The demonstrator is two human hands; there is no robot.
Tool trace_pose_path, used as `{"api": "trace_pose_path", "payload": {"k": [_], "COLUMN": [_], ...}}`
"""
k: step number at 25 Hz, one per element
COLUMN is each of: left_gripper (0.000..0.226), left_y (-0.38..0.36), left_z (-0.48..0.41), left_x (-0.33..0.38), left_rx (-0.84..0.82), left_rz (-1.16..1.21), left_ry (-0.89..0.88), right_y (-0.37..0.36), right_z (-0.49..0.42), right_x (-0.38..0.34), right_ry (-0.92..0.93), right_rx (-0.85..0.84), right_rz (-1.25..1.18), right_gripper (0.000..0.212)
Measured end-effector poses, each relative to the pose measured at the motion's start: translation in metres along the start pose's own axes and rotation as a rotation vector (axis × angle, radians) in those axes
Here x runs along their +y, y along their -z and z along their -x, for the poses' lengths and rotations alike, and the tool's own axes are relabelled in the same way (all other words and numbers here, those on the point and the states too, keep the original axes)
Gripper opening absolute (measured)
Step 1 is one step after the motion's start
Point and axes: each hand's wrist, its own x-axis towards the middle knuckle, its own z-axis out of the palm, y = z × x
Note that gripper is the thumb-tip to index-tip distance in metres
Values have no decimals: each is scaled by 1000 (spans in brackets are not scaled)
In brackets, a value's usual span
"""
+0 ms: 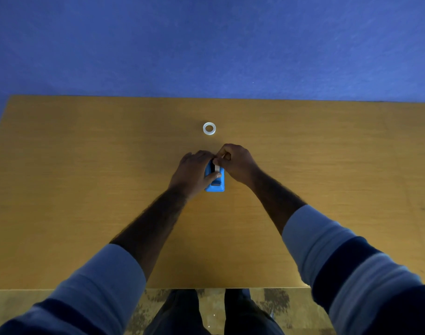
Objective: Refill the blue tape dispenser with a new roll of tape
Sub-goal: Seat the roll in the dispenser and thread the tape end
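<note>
The blue tape dispenser [215, 185] stands in the middle of the wooden table [86, 165]. My left hand [194, 172] grips it from the left, with the thumb across its top. My right hand [235, 163] pinches a small white piece, seemingly a tape roll or core, at the dispenser's far end; most of it is hidden by my fingers. A clear roll of tape [209, 128] lies flat on the table just beyond both hands, untouched.
A blue wall [206, 44] rises behind the table's far edge. The near table edge is below my forearms, with my legs and a patterned floor [139, 310] under it.
</note>
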Motion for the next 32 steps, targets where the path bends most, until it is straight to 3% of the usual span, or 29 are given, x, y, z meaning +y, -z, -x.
{"api": "trace_pose_path", "payload": {"k": [4, 13, 20, 26, 32], "left_gripper": [39, 28, 21, 20, 23], "left_y": [1, 3, 5, 8, 9], "left_z": [2, -2, -6, -7, -1], "left_x": [3, 4, 5, 6, 9], "left_rx": [43, -61, -70, 7, 128], "left_rz": [83, 264, 273, 112, -314], "left_ry": [58, 152, 161, 123, -128], "right_y": [-2, 2, 0, 0, 3], "right_z": [-2, -1, -4, -6, -7], "right_x": [-3, -1, -4, -6, -7], "right_ry": [-3, 12, -22, -60, -77], "right_rx": [23, 6, 27, 36, 4], "right_rz": [-7, 0, -2, -8, -33], "right_gripper": [5, 10, 6, 6, 12]}}
